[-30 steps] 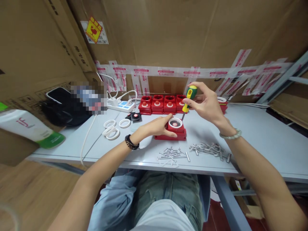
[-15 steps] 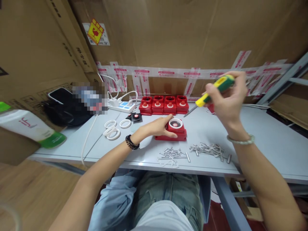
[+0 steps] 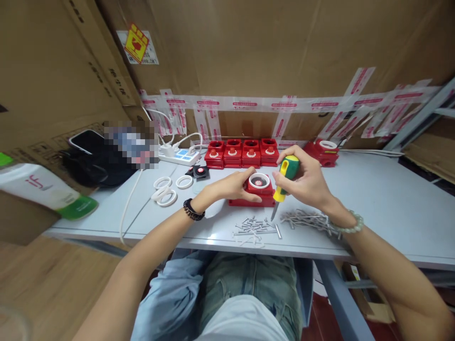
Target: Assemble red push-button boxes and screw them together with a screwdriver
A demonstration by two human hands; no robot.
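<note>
My left hand [image 3: 238,186] grips the left side of a red box-shaped housing [image 3: 254,201] that sits on the table. A white ring [image 3: 259,181] with a dark disc inside is on top of that housing. In my right hand [image 3: 302,177] is a green and yellow screwdriver [image 3: 287,173], tilted with its tip down. The tip hangs close to a pile of silver screws [image 3: 254,226] in front of the housing. Right of the screws lies a second heap of longer thin metal pieces [image 3: 305,219], partly behind my right wrist.
Several red housings [image 3: 232,154] stand in a row at the back. Another red housing with a white ring [image 3: 322,152] is at the back right. Loose white rings [image 3: 167,197], black parts [image 3: 201,172], a power strip [image 3: 181,156] and a white-green tube [image 3: 46,192] are on the left.
My right hand has swung the screwdriver down and to the left, from above the table to near the screws. My left hand keeps its hold on the red housing.
</note>
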